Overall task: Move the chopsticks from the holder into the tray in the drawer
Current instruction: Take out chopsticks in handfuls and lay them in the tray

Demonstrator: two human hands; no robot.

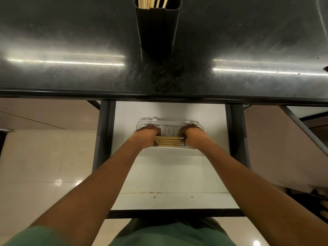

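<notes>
A bundle of several pale wooden chopsticks (pixel 167 141) lies lengthwise across a white plastic tray (pixel 169 123) in the open white drawer (pixel 170 174). My left hand (pixel 146 136) grips the bundle's left end and my right hand (pixel 192 135) grips its right end, both down inside the tray. On the black counter above stands a tall black holder (pixel 157 29) with several more chopsticks (pixel 152 2) sticking out of its top at the frame's upper edge.
The black glossy counter (pixel 71 71) overhangs the drawer's back. Dark metal frame posts (pixel 103 135) flank the drawer on both sides, and its front panel (pixel 174 201) is close to my body. Beige floor tiles lie on either side.
</notes>
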